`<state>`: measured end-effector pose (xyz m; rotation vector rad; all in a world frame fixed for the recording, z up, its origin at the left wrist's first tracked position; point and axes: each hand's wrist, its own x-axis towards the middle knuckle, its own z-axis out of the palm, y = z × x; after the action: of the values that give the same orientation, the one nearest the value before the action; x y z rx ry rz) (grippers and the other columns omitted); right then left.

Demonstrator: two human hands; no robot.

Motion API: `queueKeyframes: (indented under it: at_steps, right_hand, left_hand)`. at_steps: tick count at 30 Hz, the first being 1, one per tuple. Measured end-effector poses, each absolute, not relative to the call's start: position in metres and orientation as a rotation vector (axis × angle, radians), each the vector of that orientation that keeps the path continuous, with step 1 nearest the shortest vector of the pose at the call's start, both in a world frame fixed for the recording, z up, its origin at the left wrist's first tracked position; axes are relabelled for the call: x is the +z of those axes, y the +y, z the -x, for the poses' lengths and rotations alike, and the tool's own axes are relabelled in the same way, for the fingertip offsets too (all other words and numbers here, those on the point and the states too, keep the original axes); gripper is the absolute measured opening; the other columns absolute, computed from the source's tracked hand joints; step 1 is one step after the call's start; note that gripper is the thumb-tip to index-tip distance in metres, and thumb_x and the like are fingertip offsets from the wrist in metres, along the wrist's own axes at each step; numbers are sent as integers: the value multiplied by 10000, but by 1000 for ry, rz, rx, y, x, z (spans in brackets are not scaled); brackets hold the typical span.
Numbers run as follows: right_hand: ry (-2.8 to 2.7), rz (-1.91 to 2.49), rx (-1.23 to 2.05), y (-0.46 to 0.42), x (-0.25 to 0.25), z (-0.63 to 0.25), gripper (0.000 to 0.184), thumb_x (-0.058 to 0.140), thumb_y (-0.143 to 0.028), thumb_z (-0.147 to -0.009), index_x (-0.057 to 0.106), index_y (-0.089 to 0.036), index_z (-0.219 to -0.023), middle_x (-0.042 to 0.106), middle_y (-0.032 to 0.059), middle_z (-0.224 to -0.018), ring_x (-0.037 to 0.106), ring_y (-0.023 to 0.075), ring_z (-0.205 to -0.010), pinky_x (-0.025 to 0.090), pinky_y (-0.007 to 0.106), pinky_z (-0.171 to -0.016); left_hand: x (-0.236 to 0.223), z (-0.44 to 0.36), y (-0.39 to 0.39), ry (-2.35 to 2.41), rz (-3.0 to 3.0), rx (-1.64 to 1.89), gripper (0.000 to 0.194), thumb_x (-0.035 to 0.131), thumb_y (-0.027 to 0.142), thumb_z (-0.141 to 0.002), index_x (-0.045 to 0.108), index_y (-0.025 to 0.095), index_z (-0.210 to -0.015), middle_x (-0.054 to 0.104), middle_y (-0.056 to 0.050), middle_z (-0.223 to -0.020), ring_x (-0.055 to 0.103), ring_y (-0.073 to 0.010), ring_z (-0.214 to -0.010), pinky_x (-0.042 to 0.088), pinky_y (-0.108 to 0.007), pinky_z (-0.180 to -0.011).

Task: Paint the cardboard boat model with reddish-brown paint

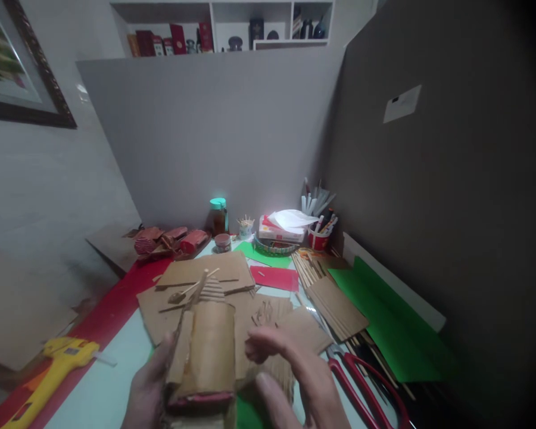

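Gripping the cardbd model point(213, 351), L hand point(148, 387) is closed round its left side, low in the view & just L of ctr. R hand point(315, 387) is beside it, part-curled, thumb & bent fingers apart w/ a gap btwn; no hold on the model. Can't tell if any tiny bit sits in the fingertips.

Model has a rounded brown top & a dark-pink edge at the near end; it's held over the table point(87, 393). Behind it, cardbd sheets point(205, 265) lie flat & overlapping. Scissors point(339, 375) w/ red handles lie nr R hand, on its R. Yellow glue gun point(65, 360) is out L, well apart from L hand.

Far L: red bundles point(192, 240). Back of table, L to R: jar point(218, 220) w/ teal lid, sm. cup point(245, 230) of thin sticks, box point(279, 228) w/ white paper on top, red cup point(319, 240) of pens etc. Pink sheet point(277, 279) lies flat nr ctr. Big green sheet point(384, 325) is on the R, next to the partition point(451, 196).
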<state>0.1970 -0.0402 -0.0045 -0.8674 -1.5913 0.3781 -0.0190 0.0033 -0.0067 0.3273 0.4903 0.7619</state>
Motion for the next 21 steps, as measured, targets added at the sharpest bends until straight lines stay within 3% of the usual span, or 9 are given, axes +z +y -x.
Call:
queueKeyframes:
  at_steps: [1, 2, 4, 7, 9, 11, 14, 16, 21]
  right_hand:
    - [-1580, 905, 303, -43, 1, -200, 349, 657, -153, -925, 667, -284, -1249, 805, 38, -1057, 773, 215, -928, 665, 285, -817]
    - [-1579, 918, 243, -44, 5, -203, 325, 657, -148, -933, 667, -283, -1229, 799, 38, -1072, 765, 220, -956, 656, 295, -838]
    - [-1591, 909, 176, -46, 10, -205, 308, 649, -155, -954, 662, -271, -1239, 784, 47, -1099, 746, 229, -1005, 635, 331, -898]
    - [-1562, 893, 123, -43, 7, -202, 300, 607, -170, -980, 659, -257, -1263, 766, 55, -1096, 721, 232, -1022, 608, 358, -921]
    - [-1551, 884, 57, -40, 0, -199, 284, 577, -209, -1001, 668, -241, -1268, 763, 72, -1118, 710, 244, -1039, 602, 372, -909]
    - [-1609, 853, -22, -36, -5, -195, 297, 533, -281, -1038, 669, -221, -1294, 770, 99, -1164, 713, 263, -1049, 605, 401, -901]
    - [-1731, 794, -167, -33, -7, -194, 385, 434, -388, -1094, 667, -169, -1309, 801, 131, -1188, 745, 272, -1034, 622, 439, -917]
    - [-1843, 772, -271, -32, -3, -197, 417, 419, -401, -1107, 681, -127, -1281, 821, 138, -1187, 766, 266, -1044, 632, 447, -956]
    - [-1978, 756, -335, -34, 0, -201, 400, 435, -351, -1108, 680, -81, -1272, 814, 167, -1228, 782, 265, -1101, 644, 454, -1019]
  left_hand:
    - [-1, 13, -1, 503, -307, 781, 399, 879, 565, -769, 854, 183, -883, 787, -138, -1098, 673, -427, -1233, 498, -564, -1167]
    - [6, 6, -5, 514, -264, 809, 326, 917, 457, -740, 857, 202, -934, 788, -120, -1109, 678, -430, -1227, 503, -564, -1168]
    - [17, -4, -14, 569, -163, 896, 484, 976, 294, -654, 832, 243, -1113, 793, -78, -1116, 694, -424, -1197, 515, -543, -1171]
    - [21, -12, -18, 712, -81, 999, 980, 996, 181, -602, 582, 244, -1488, 792, -74, -1132, 702, -411, -1186, 538, -540, -1156]
    - [15, -13, -16, 734, -183, 1051, 1200, 1009, 256, -606, 365, 233, -1617, 748, -113, -1267, 668, -425, -1244, 535, -548, -1156]
    - [7, -13, -13, 767, -375, 1070, 1115, 966, 324, -676, 373, 226, -1615, 703, -128, -1356, 616, -431, -1320, 551, -524, -1135]
    - [-4, -12, -10, 819, -588, 1039, 630, 841, 382, -821, 653, 260, -1409, 708, -78, -1359, 537, -397, -1420, 603, -414, -1041]
    - [-8, -12, -9, 834, -642, 1014, 419, 815, 407, -850, 758, 273, -1243, 721, -45, -1339, 496, -364, -1462, 617, -336, -967]
    - [-4, -12, -9, 863, -652, 1014, 434, 869, 462, -787, 788, 259, -1162, 696, -32, -1387, 414, -367, -1520, 608, -330, -994]
